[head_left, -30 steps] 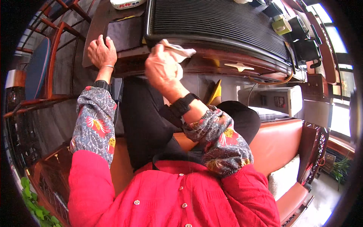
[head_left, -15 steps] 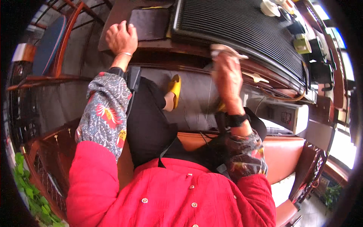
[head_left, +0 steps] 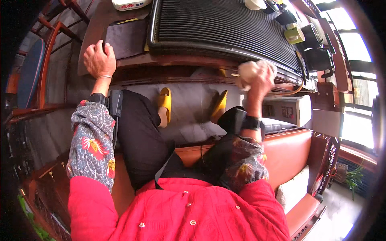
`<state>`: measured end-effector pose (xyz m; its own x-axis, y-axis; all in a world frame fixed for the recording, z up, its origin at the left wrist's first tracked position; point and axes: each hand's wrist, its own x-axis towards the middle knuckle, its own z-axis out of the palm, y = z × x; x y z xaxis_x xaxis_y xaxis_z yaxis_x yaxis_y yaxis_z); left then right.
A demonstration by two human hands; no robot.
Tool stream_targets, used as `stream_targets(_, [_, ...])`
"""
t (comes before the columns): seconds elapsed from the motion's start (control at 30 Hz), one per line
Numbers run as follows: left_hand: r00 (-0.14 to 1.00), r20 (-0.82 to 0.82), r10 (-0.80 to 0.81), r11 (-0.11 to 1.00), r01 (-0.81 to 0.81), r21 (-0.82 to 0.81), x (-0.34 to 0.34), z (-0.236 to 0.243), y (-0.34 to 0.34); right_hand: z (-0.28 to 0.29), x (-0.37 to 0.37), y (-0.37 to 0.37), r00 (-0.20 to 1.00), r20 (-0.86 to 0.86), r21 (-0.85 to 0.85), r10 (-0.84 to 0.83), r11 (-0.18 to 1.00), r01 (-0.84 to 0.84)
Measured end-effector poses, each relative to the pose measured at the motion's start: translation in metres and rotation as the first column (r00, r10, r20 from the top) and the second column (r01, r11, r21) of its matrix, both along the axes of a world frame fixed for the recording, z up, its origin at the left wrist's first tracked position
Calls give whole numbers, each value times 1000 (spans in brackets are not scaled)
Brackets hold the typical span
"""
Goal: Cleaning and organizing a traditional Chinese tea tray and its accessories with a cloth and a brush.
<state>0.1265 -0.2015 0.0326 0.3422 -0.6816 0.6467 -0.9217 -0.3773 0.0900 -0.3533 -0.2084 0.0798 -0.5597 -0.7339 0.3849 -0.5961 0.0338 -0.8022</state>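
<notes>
My left hand (head_left: 99, 59) rests at the left end of the dark wooden table (head_left: 96, 30), fingers loosely bent and holding nothing, beside a dark grey mat (head_left: 124, 37). My right hand (head_left: 261, 81) grips a crumpled whitish cloth (head_left: 250, 70) at the table's front edge, below the right part of the large black ridged tray (head_left: 217, 24); its fingertips are partly hidden by cloth and motion blur. On the tray's right side stand a white cup (head_left: 255, 4), dark pieces of teaware and a green mug (head_left: 294, 36).
A white container (head_left: 130, 4) sits at the back left of the table. Wooden chairs (head_left: 34, 76) stand left. Below are my feet in yellow slippers (head_left: 165, 100), a pale boxy object (head_left: 287, 110) and the orange bench seat (head_left: 285, 148) with a cushion (head_left: 293, 188).
My right hand has moved rightward along the table's front with the cloth, from near the tray's left part to its right part. My left hand stays at the table edge.
</notes>
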Motion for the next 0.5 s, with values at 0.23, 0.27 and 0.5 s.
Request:
stream_targets(0.23, [1000,4,-31,998,31,-57,-9,-3,-13,-15,117,14,826,-562,-79,46,991,-109])
stream_targets(0.27, [999,30,-28,998,29,-48,4,-3,-4,-8,141,30,731,-657,-10,186,967,-255])
stream_targets(0.5, [999,-2,-52,999,52,-1,-12,-5,-17,-29,157,28,478,-683,216,552,778,-590])
